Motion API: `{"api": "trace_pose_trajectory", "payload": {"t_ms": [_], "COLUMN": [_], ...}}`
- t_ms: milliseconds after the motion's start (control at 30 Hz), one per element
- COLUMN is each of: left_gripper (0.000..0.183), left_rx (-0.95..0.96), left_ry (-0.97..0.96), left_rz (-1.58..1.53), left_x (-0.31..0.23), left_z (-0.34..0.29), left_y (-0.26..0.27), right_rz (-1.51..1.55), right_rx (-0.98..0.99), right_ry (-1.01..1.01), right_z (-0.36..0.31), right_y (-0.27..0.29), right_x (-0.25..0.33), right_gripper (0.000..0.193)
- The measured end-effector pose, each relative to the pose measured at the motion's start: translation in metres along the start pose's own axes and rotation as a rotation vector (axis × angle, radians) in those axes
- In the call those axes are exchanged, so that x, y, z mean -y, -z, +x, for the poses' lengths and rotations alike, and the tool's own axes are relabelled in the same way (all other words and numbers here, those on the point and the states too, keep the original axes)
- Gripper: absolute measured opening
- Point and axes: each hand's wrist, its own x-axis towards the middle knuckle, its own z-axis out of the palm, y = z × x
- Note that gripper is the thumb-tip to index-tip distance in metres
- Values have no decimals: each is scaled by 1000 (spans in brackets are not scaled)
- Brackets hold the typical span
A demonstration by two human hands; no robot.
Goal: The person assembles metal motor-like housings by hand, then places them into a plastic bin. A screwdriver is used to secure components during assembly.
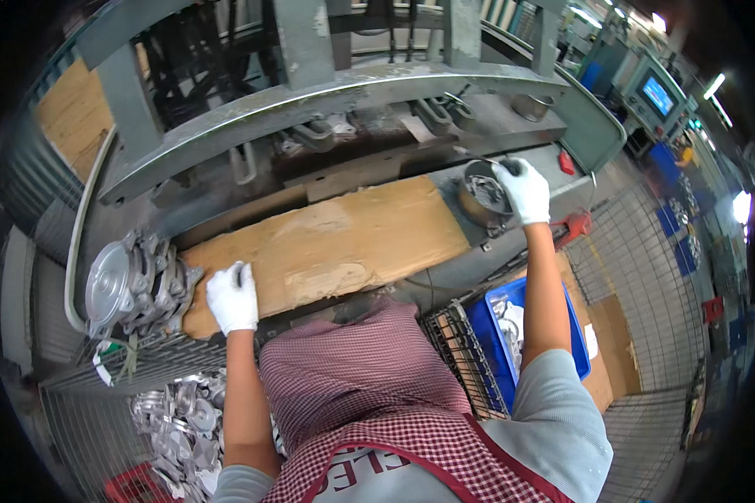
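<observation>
My left hand (232, 298), in a white glove, rests at the left end of a wooden board (335, 239). Its fingers are curled, and whatever they may hold is hidden. Close by on its left stands a stack of round silver metal castings (113, 285). My right hand (524, 193), also gloved in white, is at the upper right rim of a round metal pot (481, 210) with grey stuff inside. The fingers there are closed around something dark and thin near the rim, too small to make out.
A grey machine frame (327, 96) spans the far side, with metal loops beneath it. Below my right arm is a blue bin (583, 352) holding metal pieces. Many castings (184, 427) fill a wire cage at lower left. A red object (567, 162) lies near the right end.
</observation>
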Motion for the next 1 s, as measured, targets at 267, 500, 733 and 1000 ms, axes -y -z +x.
{"api": "trace_pose_trajectory", "payload": {"t_ms": [267,500,733,1000], "left_gripper": [23,24,28,50], "left_rx": [20,35,101,-340], "left_ry": [18,11,15,-298], "left_rz": [-5,-57,-154,209], "left_x": [-3,7,6,-15], "left_z": [-1,-4,-2,-1], "left_y": [1,-2,-3,1], "right_rz": [-51,-465,-675,-143], "right_rx": [12,-5,-355,-650], "right_ry": [-41,-79,19,-4], "right_z": [-41,-50,-61,-66], "right_y": [22,16,-14,-20], "right_x": [-47,-58,-87,-106], "right_gripper": [38,52,19,29]}}
